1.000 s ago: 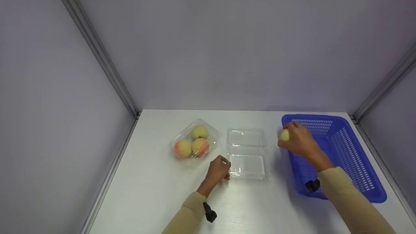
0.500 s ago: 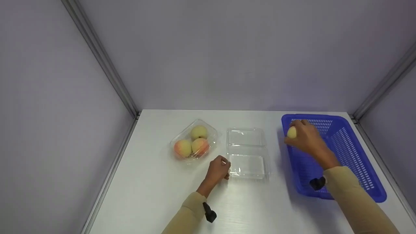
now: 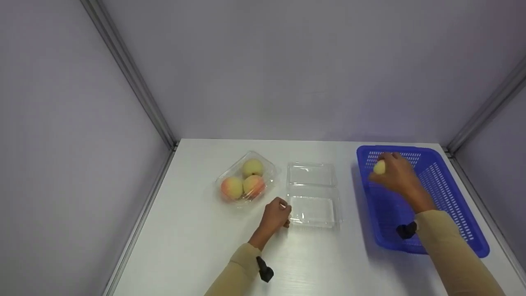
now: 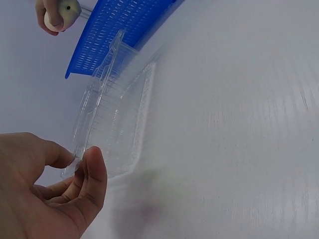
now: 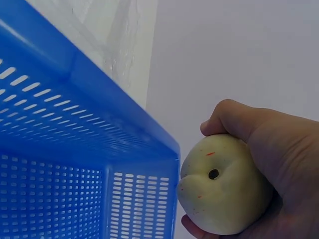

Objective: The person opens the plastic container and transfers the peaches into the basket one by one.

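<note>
My right hand (image 3: 397, 174) grips a pale yellow peach (image 5: 222, 191) above the left part of a blue plastic basket (image 3: 372, 207). In the right wrist view the peach shows a cleft, a dark stem hole and small red marks. My left hand (image 3: 275, 214) pinches the left rim of an unfolded clear plastic clamshell box (image 4: 119, 119) between thumb and fingers. The box lies on the white table with its two halves spread, one behind the other. No fruit shows in either half.
Left of the open box stands a second clear clamshell (image 3: 266, 162), with three yellow-and-red peaches (image 3: 232, 188) inside. Pale walls (image 3: 263, 74) close off the back and sides of the white table (image 3: 185, 230). The basket has tall slotted sides.
My right hand has carried the peach rightward, from the basket's left rim to over its inside. The left hand and both clear boxes have stayed in place.
</note>
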Available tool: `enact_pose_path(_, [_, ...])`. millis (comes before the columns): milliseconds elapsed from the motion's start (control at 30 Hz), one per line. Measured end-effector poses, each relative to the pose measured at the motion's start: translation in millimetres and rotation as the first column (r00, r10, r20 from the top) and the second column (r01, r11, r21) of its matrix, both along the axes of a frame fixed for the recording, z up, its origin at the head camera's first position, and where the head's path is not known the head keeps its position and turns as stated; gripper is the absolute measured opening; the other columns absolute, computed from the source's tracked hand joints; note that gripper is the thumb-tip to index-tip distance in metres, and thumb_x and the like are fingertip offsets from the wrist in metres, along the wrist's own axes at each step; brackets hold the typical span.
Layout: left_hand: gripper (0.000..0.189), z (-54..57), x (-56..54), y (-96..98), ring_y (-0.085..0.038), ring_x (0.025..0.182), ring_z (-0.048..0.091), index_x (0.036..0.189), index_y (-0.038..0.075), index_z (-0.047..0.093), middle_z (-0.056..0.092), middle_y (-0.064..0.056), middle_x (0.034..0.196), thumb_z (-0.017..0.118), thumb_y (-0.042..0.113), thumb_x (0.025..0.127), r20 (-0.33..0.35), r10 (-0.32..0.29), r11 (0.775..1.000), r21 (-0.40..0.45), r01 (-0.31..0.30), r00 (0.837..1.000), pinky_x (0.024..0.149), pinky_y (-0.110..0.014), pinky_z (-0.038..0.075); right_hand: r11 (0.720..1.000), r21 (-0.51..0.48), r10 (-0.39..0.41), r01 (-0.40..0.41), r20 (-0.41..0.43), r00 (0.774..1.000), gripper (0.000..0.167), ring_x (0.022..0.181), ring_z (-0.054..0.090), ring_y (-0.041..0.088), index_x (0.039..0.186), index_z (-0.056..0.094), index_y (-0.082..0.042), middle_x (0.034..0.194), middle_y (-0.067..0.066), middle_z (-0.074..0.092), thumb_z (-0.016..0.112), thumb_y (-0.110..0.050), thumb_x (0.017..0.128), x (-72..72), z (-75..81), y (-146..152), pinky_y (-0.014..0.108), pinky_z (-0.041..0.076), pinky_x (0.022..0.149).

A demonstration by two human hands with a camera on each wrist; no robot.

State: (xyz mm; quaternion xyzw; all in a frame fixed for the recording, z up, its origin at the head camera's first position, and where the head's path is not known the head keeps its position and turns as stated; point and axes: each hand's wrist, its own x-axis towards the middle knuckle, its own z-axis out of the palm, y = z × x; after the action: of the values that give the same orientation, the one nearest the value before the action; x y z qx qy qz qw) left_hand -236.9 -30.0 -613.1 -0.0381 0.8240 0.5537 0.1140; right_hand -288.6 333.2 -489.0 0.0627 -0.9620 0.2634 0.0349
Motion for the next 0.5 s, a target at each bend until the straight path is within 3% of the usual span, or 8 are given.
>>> enact_pose_path(200, [0.018,0.3,0.5,0.4,-0.01,0.056,0.063,0.114,0.001,0.062,0.065,-0.004,0.081,0.06,0.016,0.106,-0.023,-0.007,1.0,0.018,0.008,1.0,0.053,-0.024,0.057,1.0,0.0,-0.03,0.03,0.02,0.999,0.061,0.097,0.061,0.045,0.135,0.056,0.011,0.122,0.033,0.058,0.077,-0.021,0.088,-3.0,-6.7,11,0.056,0.061,0.075])
enact_pose_path(500, [0.017,0.9,3.1,2.2,-0.011,0.056,0.063,0.113,0.001,0.063,0.067,-0.008,0.082,0.061,0.016,0.105,-0.027,-0.007,1.0,0.008,0.007,1.0,0.053,-0.025,0.056,0.998,0.016,-0.068,0.067,0.118,0.991,0.067,0.108,0.058,0.05,0.14,0.051,0.01,0.13,0.035,0.054,0.076,-0.028,0.091,-4.8,-18.5,24,0.066,0.058,0.088])
